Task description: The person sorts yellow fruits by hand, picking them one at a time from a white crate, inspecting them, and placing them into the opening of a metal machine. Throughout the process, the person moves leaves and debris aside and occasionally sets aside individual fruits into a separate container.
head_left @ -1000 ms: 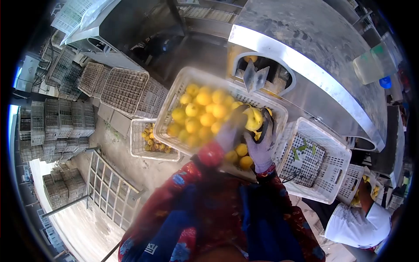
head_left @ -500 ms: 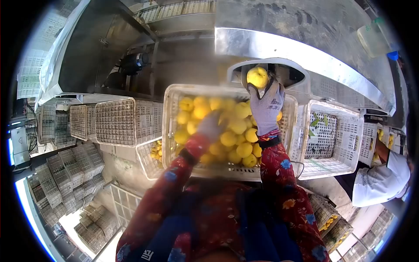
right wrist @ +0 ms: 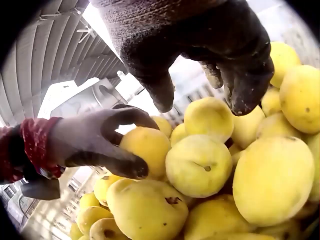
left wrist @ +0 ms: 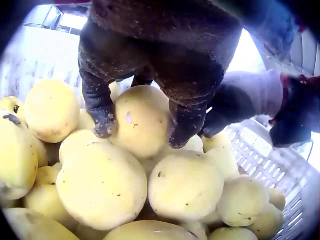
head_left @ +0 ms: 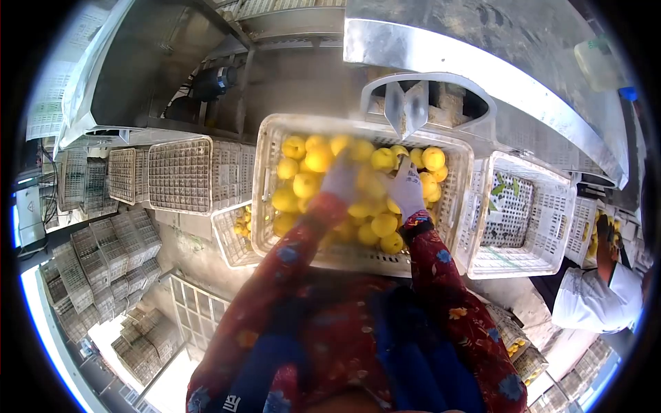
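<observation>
Yellow peaches (head_left: 307, 184) fill a white plastic crate (head_left: 261, 206). My left hand (head_left: 339, 180), in a grey glove with dark fingers, reaches into the middle of the heap, blurred in the head view. In the left wrist view its fingers (left wrist: 189, 120) and thumb curve round one peach (left wrist: 142, 120), which still sits among the others. Over the right part of the crate is my right hand (head_left: 407, 191), gloved the same way. The right wrist view has its fingers (right wrist: 245, 87) spread above a pale yellow peach (right wrist: 209, 119), holding nothing.
Beyond the crate, a metal machine (head_left: 447, 41) has a rounded opening (head_left: 475, 107) with upright metal flaps (head_left: 406, 110). At right stands a white crate (head_left: 551, 234) with some leaves inside. Stacked crates (head_left: 180, 175) stand at left; another person (head_left: 595, 299) works at far right.
My right hand lifted a peach to the machine's opening; now it is back over the crate without it. My left hand stays among the peaches. The head view has turned.
</observation>
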Motion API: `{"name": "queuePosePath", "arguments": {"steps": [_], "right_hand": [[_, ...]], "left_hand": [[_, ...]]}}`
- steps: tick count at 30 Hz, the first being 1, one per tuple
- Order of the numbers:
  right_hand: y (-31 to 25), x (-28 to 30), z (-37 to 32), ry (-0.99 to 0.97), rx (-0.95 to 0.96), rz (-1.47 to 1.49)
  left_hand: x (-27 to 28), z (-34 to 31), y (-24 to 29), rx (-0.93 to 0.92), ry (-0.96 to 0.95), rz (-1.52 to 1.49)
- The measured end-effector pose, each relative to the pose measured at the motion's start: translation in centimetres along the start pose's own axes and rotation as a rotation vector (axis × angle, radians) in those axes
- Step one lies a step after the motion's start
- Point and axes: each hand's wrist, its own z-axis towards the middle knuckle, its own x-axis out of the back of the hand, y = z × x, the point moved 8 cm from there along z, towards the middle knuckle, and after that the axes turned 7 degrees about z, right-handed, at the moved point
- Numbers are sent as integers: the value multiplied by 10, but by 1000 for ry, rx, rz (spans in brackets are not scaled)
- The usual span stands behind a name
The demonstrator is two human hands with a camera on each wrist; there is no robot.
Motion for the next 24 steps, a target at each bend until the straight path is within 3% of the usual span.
{"name": "queuePosePath", "arguments": {"steps": [1, 4, 5, 8, 9, 12, 16, 17, 19, 21, 22, 24], "right_hand": [[8, -16, 6, -1, 2, -145], [-12, -7, 11, -67, -108, 115], [-21, 5, 7, -12, -10, 171], [-52, 48, -28, 10, 206, 413], [-74, 69, -41, 25, 293, 399], [-115, 107, -68, 73, 346, 355], [-140, 135, -81, 48, 363, 469], [-144, 139, -82, 61, 380, 365], [-149, 143, -68, 161, 312, 347], [-153, 145, -40, 255, 257, 358], [-155, 145, -24, 411, 413, 123], [-161, 133, 19, 527, 424, -207]], "left_hand": [[16, -8, -2, 7, 74, -115], [24, -40, -31, 367, -80, -750], [-14, -49, -44, 355, 6, -1308], [45, -70, -26, 454, 43, -1853], [39, -72, -32, 320, 72, -1631], [68, -75, -13, 305, 80, -1912], [101, -59, -3, 206, 70, -1918], [113, -55, 0, 161, 80, -1967], [105, -40, -11, 73, 188, -1342], [102, -30, -17, 83, 238, -1177], [123, -28, -13, 138, 236, -1327], [125, -21, -10, 166, 258, -1521]]}}
